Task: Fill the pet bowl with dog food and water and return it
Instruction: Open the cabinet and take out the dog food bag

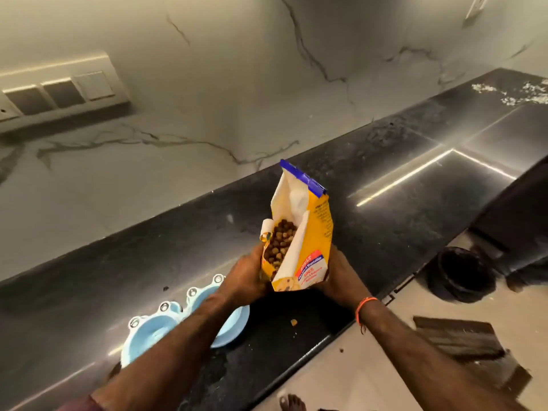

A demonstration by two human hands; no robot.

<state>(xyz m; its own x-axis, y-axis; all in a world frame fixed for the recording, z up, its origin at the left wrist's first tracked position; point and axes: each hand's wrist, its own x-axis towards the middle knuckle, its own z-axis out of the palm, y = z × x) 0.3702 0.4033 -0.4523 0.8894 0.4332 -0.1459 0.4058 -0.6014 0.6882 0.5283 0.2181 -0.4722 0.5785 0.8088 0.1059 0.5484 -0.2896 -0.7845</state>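
Observation:
A yellow dog food bag (314, 232) with a blue top edge is held upright above the black counter (400, 209), its mouth open toward me and brown kibble (280, 238) showing inside. My left hand (244, 277) grips the bag's left side and my right hand (341, 275) grips its right side near the bottom. A light blue double pet bowl (154, 330) with frog-eye bumps lies on the counter just left of and below the bag, partly hidden by my left forearm. Both bowl wells look empty.
A few loose kibble pieces (293, 322) lie on the counter near its front edge. A black bin (462, 271) stands on the floor at right, with a dark mat (462, 342) nearby. A switch panel (59, 90) is on the marble wall. White crumbs (519, 93) speckle the far counter.

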